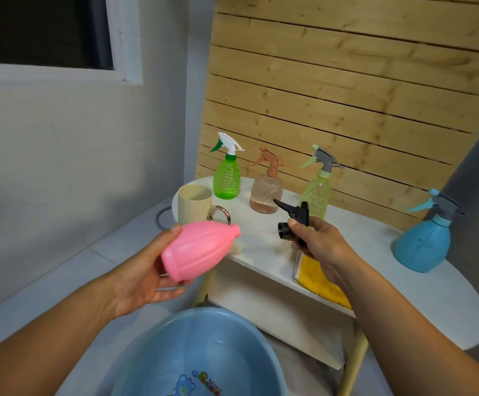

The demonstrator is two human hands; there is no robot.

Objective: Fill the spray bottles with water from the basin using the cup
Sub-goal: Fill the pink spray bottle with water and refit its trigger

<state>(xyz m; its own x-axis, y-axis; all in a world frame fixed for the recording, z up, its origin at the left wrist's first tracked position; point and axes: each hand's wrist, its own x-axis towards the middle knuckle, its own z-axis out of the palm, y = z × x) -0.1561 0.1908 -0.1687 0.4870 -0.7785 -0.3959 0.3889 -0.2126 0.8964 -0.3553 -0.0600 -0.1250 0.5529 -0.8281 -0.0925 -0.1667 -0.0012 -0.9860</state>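
Note:
My left hand (144,270) grips a pink spray bottle body (199,250), tilted on its side with its open neck pointing right. My right hand (317,241) holds the black trigger head (292,217) that is off the pink bottle, a short way right of its neck. A cream cup (194,205) with a ring handle stands on the white table (447,304) behind the pink bottle. The blue basin (204,355) with water sits on the floor below my hands.
On the table stand a green bottle (227,178), a clear brownish bottle (267,192), a pale green bottle (318,192) and a blue bottle (422,238). A yellow cloth (318,281) lies near the table's front edge. A wooden slat panel stands behind.

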